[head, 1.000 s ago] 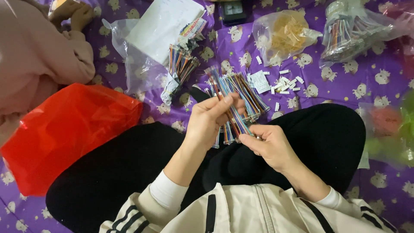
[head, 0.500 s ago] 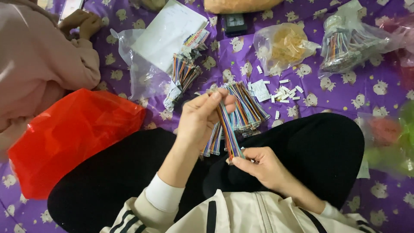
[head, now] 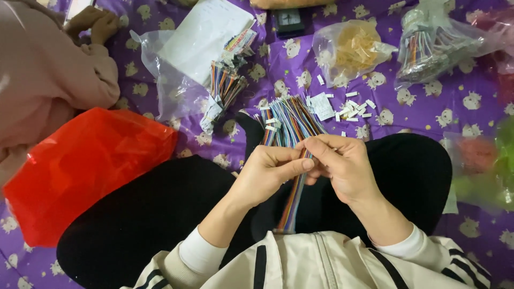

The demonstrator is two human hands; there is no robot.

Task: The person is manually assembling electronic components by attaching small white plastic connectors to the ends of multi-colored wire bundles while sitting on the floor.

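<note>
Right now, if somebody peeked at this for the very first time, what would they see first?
Probably the fanned bundle of thin rainbow-coloured wires in the middle, pinched between the person's left hand and right hand above black-trousered legs. Next, the big shiny red plastic bag at the left edge, lying on the purple cloth printed with small cartoon animals. Clear plastic bags of more wires sit at the top right.

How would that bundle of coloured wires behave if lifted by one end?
Probably floppy: the bundle of coloured wires fans out above the left hand and right hand and droops below. Likely light. Thin strands may slip apart.
</note>
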